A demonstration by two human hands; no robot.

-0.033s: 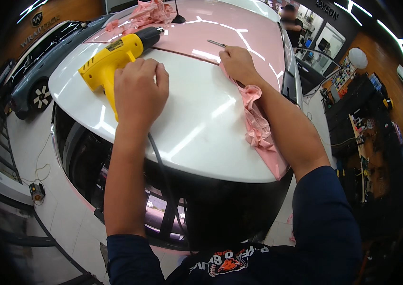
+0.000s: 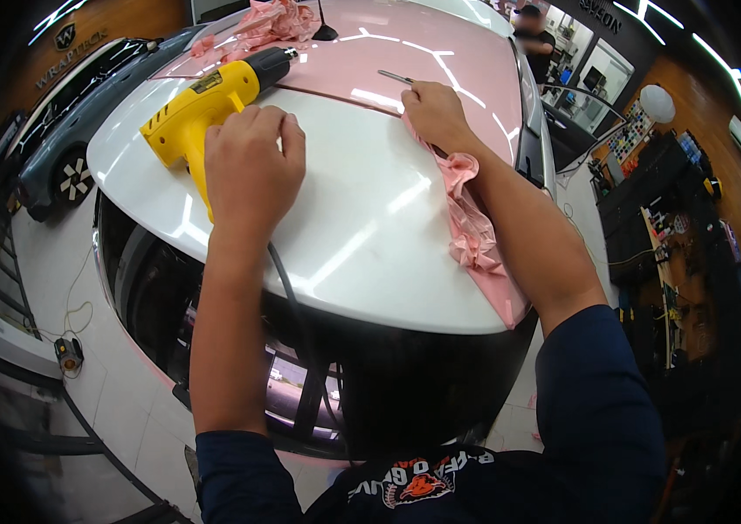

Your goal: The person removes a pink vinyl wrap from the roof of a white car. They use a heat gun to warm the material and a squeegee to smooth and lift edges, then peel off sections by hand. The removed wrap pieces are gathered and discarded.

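A yellow heat gun [image 2: 204,103] with a black nozzle is held over the white car panel [image 2: 357,192], nozzle toward the far side. My left hand [image 2: 257,162] is closed around its handle, which it partly hides; a dark cord hangs below. At the seam between the white panel and the pink film [image 2: 370,44] on the roof is my right hand [image 2: 436,113], closed on a slim metal tool [image 2: 395,77] whose tip points left. Crumpled pink film [image 2: 473,236] runs from under that hand along my right forearm to the panel's near corner.
More crumpled pink film [image 2: 270,31] lies on the roof beside a black antenna [image 2: 325,31]. A grey car [image 2: 95,113] stands at the left. Another person [image 2: 534,48] is at the far right. Dark shelving [image 2: 641,227] with tools lines the right side. A small device [image 2: 68,354] sits on the floor.
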